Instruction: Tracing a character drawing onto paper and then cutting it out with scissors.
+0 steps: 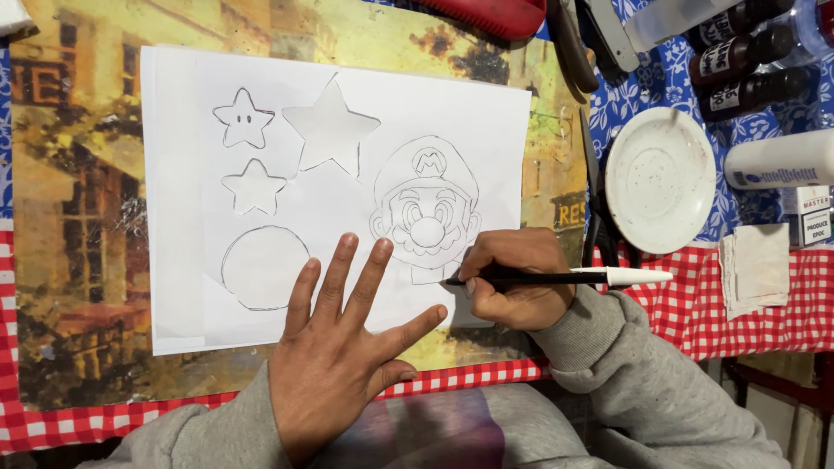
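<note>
A white sheet of paper (261,200) lies on a picture-printed mat (78,174). Cut-out stars, a drawn circle and a drawn cartoon face with a cap (426,208) are on it. My left hand (343,347) lies flat with its fingers spread on the sheet's lower edge, below the face. My right hand (512,278) grips a black and white craft knife or pen (565,278), its tip touching the paper at the lower right of the face.
A white round dish (660,178) sits to the right on a blue floral cloth. Dark bottles (747,61), a white tube (777,161), a folded cloth (756,265), pliers and a red tool (495,13) lie behind. A red checked tablecloth (764,304) covers the table's edge.
</note>
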